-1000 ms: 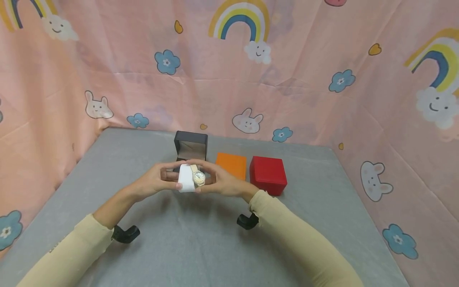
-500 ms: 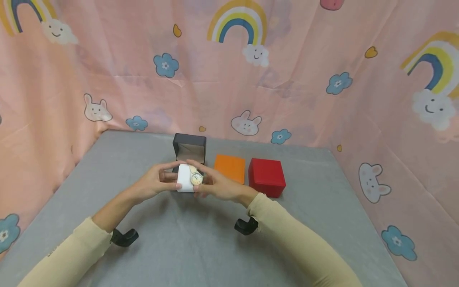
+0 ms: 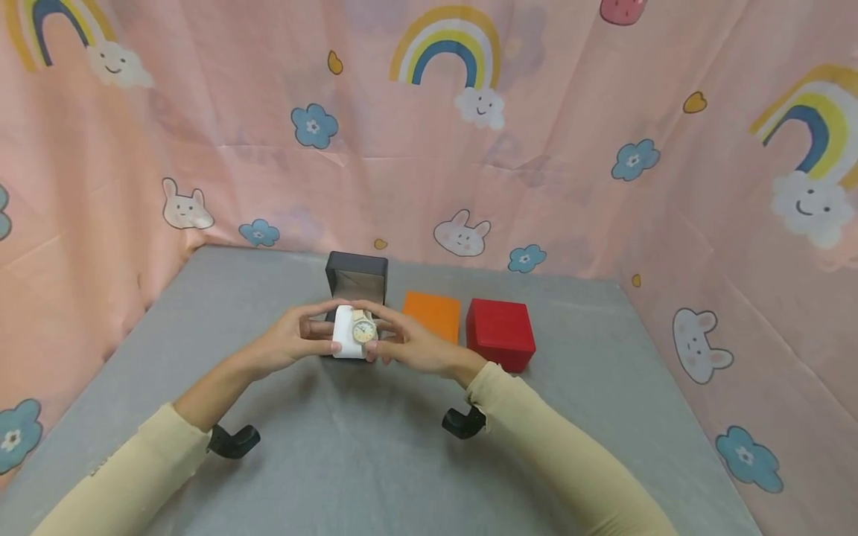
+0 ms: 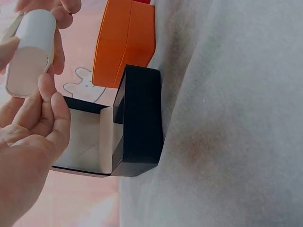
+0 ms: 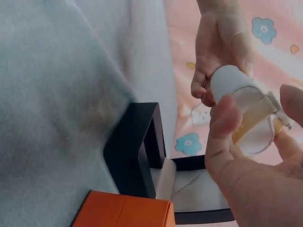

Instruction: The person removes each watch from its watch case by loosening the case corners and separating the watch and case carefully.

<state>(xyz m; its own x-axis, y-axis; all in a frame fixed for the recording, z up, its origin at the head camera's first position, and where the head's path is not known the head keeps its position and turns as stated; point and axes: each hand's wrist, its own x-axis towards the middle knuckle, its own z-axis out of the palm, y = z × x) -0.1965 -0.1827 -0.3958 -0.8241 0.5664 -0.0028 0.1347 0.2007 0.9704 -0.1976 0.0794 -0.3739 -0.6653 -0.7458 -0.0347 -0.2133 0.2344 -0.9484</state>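
Both hands meet over the middle of the table, raised in front of an open black box [image 3: 357, 269]. My left hand [image 3: 295, 335] grips a white watch cushion [image 3: 345, 333] by its left end, thumb in front and fingers behind. Around the cushion's right part runs a wristwatch [image 3: 364, 330] with a round pale dial and a cream strap. My right hand [image 3: 415, 342] holds the watch, thumb low at the dial and forefinger on top. The right wrist view shows the strap [image 5: 253, 120] looped round the cushion's end between my right fingers.
An orange box [image 3: 432, 316] and a red box [image 3: 500, 333] stand to the right of the black box on a grey cloth-covered table [image 3: 375, 461]. A pink printed curtain [image 3: 570, 149] hangs behind and at both sides.
The watch has shifted a little left, further onto the white cushion, with my right fingers following. My left hand keeps its grip on the cushion. The head view has tilted slightly.
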